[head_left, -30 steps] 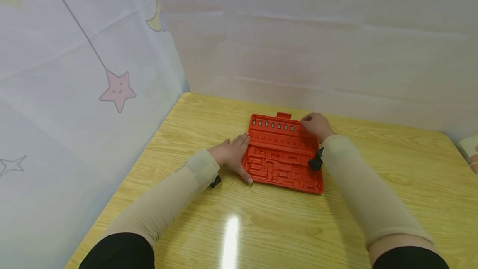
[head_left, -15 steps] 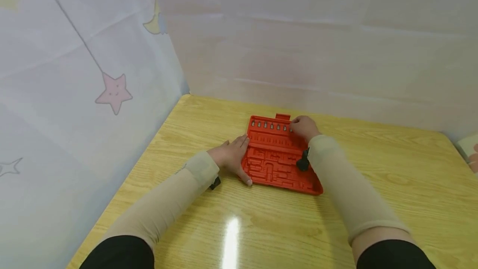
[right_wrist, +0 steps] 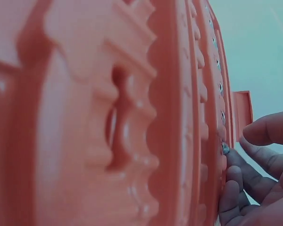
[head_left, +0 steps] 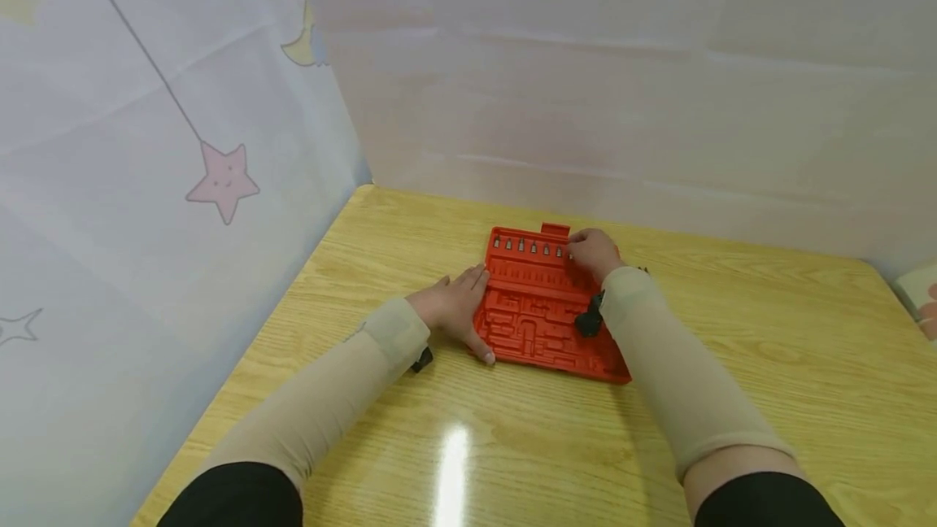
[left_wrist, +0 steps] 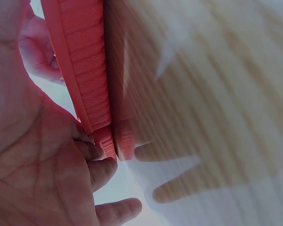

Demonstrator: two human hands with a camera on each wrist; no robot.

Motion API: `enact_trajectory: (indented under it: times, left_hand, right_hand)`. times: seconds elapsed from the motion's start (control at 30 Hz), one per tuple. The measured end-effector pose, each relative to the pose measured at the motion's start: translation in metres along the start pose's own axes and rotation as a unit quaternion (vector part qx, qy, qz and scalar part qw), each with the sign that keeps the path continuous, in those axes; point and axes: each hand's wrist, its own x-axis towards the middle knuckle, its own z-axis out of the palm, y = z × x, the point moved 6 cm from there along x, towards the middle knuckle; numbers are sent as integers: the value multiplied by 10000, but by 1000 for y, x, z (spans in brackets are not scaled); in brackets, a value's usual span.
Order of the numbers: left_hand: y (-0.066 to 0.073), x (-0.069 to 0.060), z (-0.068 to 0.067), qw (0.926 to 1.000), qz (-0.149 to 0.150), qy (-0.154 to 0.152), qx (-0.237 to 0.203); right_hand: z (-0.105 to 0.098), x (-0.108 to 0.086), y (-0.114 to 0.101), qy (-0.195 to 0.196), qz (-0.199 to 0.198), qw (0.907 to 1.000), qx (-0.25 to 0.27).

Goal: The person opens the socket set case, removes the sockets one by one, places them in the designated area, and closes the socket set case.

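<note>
A red moulded case [head_left: 542, 286] lies on the table, a row of small metal bits [head_left: 533, 249] along its far edge. My left hand [head_left: 455, 303] rests on the case's left side, fingers spread; in the left wrist view, the palm [left_wrist: 42, 155] lies against the case wall [left_wrist: 85, 61]. At the right end of the bit row is my right hand [head_left: 594, 252]. From the right wrist, one fingertip of this hand [right_wrist: 269, 174] touches a bit [right_wrist: 225, 149] seated in the case [right_wrist: 170, 113], with the other fingers bent near the rim.
The wooden table [head_left: 761, 332] extends around the case. A pale cloth wall [head_left: 629, 88] stands behind it, and a patterned sheet [head_left: 132, 234] hangs at the left. Black wrist devices show near my left wrist [head_left: 421, 359] and over the case's right part [head_left: 589, 320].
My right hand has moved left from the case's far right corner to the end of the bit row, and barely shifts in the last half second. The left hand stays in place.
</note>
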Motion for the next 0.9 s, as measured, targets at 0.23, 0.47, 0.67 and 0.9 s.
enact_trajectory:
  times: [0.23,0.47,0.67,0.9]
  left_hand:
    - [2,0,1,10000,15,-11,18]
    - [3,1,0,10000,39,70,-1]
    - [4,0,2,10000,60,56,-53]
    - [5,-1,2,9999,79,24,-116]
  right_hand:
    - [-7,4,13,200,4,9982,561]
    - [-10,2,15,224,57,9976,646]
    - [-10,-5,12,149,-25,9997,176]
    - [-9,-11,10,161,-83,9995,249]
